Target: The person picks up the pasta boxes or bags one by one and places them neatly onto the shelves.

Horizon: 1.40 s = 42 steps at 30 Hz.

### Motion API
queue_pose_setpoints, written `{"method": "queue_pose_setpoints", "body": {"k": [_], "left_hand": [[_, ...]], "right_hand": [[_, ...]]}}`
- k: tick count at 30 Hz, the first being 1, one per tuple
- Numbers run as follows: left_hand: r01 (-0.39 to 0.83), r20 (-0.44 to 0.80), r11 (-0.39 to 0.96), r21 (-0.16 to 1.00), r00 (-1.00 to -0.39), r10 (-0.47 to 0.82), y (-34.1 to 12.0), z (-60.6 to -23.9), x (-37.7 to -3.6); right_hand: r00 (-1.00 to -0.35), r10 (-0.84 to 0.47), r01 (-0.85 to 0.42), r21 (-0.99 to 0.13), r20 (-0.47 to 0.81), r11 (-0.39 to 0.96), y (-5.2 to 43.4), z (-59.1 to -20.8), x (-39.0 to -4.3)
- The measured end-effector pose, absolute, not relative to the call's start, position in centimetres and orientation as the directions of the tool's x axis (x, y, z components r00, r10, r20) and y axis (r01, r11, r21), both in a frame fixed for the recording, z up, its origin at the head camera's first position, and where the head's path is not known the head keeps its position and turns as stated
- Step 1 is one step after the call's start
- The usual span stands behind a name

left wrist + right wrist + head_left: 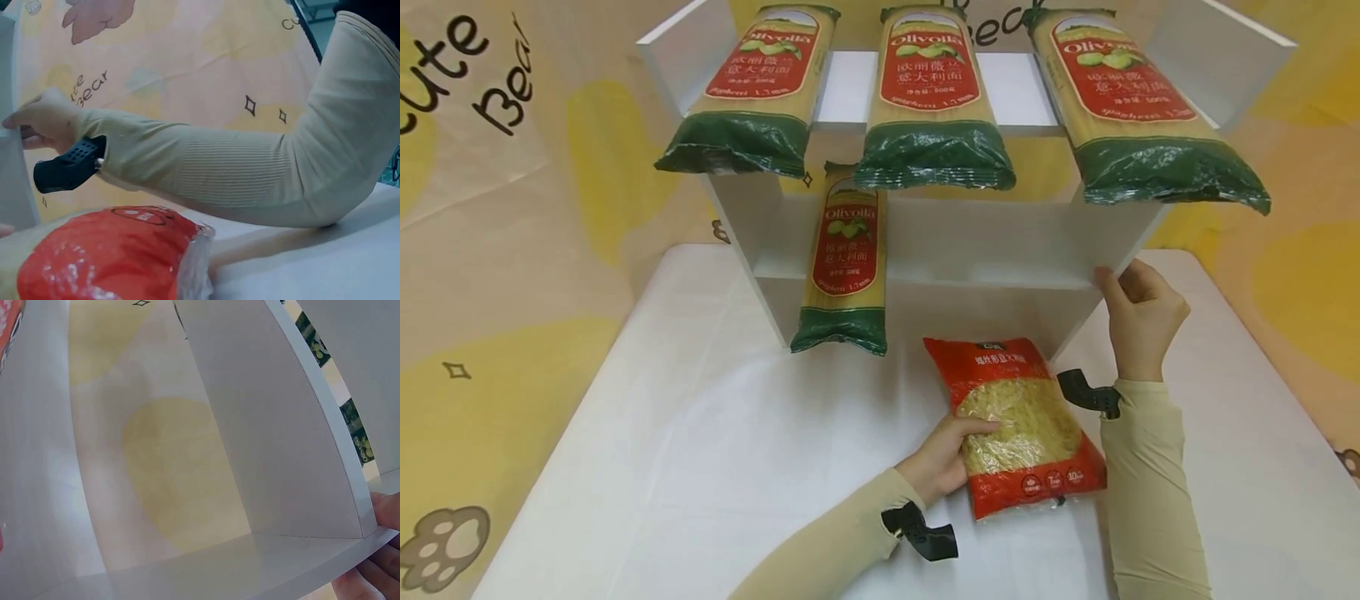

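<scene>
My left hand grips the left side of a red bag of pasta, thumb lying across its clear middle. The bag tilts in front of the white shelf. In the left wrist view the bag's red end fills the lower left. At the shelf's right side panel, my right hand pinches the front edge between thumb and fingers. The right wrist view has this hand's thumb on the board, with the fingers on the other side of it.
Three spaghetti packs, left, centre and right, lie on the top level, green ends overhanging the front. Another spaghetti pack leans out of the middle level's left part. A white cloth covers the table; a patterned cloth hangs behind.
</scene>
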<state>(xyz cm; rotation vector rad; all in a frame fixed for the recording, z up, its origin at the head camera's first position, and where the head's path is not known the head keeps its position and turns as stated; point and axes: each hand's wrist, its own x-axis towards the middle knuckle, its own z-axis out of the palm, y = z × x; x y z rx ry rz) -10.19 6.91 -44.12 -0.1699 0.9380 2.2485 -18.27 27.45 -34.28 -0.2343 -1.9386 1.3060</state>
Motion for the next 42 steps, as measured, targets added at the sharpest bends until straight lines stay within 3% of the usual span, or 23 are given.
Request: {"method": "queue_pose_setpoints", "body": {"k": [10, 32, 42], "left_hand": [[-0.631, -0.275, -0.464, 0.622, -0.730, 0.626, 4.2, -43.3, -10.5], [-0.554, -0.120, -0.466, 0.690, -0.723, 0.680, 0.6, -36.9, -10.1], [-0.544, -0.036, -0.434, 0.718, -0.652, 0.757, 0.7, -35.5, -10.2]], "right_hand": [[-0.678, 0.526, -0.267, -0.839, 0.514, 0.475, 27.5, -34.3, -18.3], [-0.692, 0.526, -0.234, -0.843, 0.495, 0.485, 27.6, -34.5, -18.3], [-0.691, 0.513, -0.283, -0.843, 0.509, 0.457, 27.9, -34.6, -18.4]]}}
